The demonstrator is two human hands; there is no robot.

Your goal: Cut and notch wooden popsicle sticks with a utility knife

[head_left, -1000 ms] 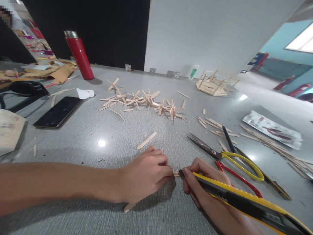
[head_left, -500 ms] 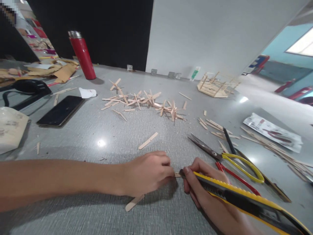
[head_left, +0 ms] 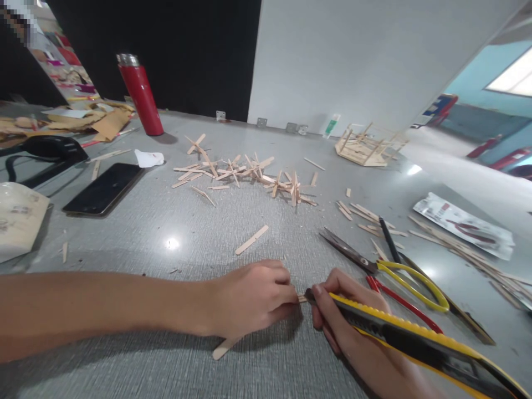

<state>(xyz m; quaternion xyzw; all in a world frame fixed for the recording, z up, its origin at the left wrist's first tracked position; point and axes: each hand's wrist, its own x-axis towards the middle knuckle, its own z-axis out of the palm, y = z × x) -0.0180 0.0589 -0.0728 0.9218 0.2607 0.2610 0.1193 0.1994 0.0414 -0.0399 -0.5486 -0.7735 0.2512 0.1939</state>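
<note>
My left hand (head_left: 260, 296) is closed on a small wooden stick (head_left: 301, 298), pressing it against the grey table; one end pokes out past the fingertips. Wrapped round a yellow and black utility knife (head_left: 399, 332), my right hand (head_left: 353, 316) has the knife's tip at that protruding end. Another wooden stick (head_left: 224, 348) lies partly under my left wrist, and a notched stick (head_left: 252, 240) rests beyond my left hand. Scissors with yellow handles (head_left: 411, 282) and a red-handled tool (head_left: 407, 305) lie just beyond my right hand.
A pile of crossed sticks (head_left: 249, 172) spreads across the middle. On the left are a phone (head_left: 103, 188), a red bottle (head_left: 141, 97) and cardboard (head_left: 110, 124). A wooden frame (head_left: 363, 147) stands at the back right, near a white packet (head_left: 463, 224) and loose sticks (head_left: 477, 255).
My left hand has shifted very slightly downward in the view. My right hand and the knife look almost unmoved.
</note>
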